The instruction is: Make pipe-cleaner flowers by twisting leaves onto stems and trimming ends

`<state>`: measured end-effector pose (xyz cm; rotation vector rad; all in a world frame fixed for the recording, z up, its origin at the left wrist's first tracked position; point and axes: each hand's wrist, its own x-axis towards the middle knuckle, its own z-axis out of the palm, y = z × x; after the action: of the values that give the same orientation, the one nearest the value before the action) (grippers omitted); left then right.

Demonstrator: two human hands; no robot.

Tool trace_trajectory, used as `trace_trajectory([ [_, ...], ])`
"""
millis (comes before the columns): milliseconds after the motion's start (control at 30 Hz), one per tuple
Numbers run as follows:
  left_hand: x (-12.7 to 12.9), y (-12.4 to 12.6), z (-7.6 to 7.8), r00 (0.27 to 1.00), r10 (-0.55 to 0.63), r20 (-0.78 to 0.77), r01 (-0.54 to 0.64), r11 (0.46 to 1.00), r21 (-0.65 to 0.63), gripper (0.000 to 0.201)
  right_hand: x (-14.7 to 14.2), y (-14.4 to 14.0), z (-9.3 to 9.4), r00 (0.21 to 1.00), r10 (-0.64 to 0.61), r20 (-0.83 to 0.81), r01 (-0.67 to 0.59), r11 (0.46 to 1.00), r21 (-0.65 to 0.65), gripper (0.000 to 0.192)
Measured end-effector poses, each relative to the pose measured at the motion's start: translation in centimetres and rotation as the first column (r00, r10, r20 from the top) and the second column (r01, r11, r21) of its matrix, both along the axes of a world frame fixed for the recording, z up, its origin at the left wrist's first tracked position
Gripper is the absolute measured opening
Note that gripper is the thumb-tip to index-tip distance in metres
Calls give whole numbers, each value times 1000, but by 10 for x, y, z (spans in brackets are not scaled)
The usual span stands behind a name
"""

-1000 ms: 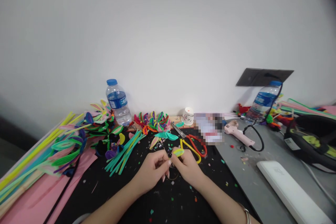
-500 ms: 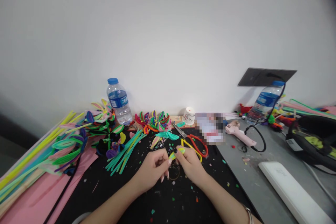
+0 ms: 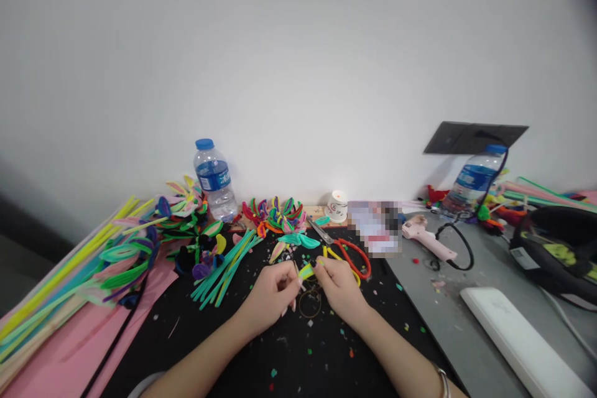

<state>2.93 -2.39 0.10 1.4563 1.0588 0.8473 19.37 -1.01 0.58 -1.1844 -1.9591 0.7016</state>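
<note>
Between my two hands is a yellow-green pipe-cleaner petal [image 3: 306, 272]. My left hand [image 3: 275, 291] pinches its left end, and my right hand [image 3: 339, 286] grips its right end between thumb and finger. A thin brown wire loop [image 3: 310, 303] hangs just below. Beyond my right hand lie scissors [image 3: 351, 257] with red handles and a yellow bent pipe cleaner. Teal pipe-cleaner petals [image 3: 298, 240] rest on the black mat [image 3: 280, 354] past my fingertips. Cut teal and yellow pipe cleaners [image 3: 226, 270] lie to the left of my left hand.
Finished pipe-cleaner flowers [image 3: 275, 214] sit near the wall, by a water bottle [image 3: 214, 180] and paper cup [image 3: 336, 206]. At right are a pink glue gun [image 3: 429, 240], a white box [image 3: 517, 336] and a black headset [image 3: 555, 255]. Long pipe cleaners [image 3: 69, 273] cover the left.
My hands have drawn slightly apart, showing more of the yellow-green petal between them. More of the wire loop shows below. The whole view has shifted a little.
</note>
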Motion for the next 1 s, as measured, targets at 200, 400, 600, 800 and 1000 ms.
trace_trajectory([
  [200, -6, 5, -6, 993, 52, -102, -41, 994, 106, 30, 3, 1, 1, 994, -95, 52, 91, 993, 81, 27],
  [400, -13, 9, -3, 972, 135, -193, -72, 950, 304, 28, 5, 4, 1, 987, -163, 6, 162, 984, 73, 25],
  [600, -24, 17, 1, 828, 387, -406, -146, 848, 510, 41, 4, 4, 0, 987, -162, -21, 163, 985, 48, 25],
  [800, -36, 22, 11, 506, 626, -593, -119, 732, 671, 27, 6, 3, 1, 986, -166, -28, 167, 985, 37, 25],
  [1000, -48, 30, 12, 269, 677, -685, -96, 727, 680, 26, 5, 2, -1, 988, -151, -31, 152, 988, 31, 24],
])
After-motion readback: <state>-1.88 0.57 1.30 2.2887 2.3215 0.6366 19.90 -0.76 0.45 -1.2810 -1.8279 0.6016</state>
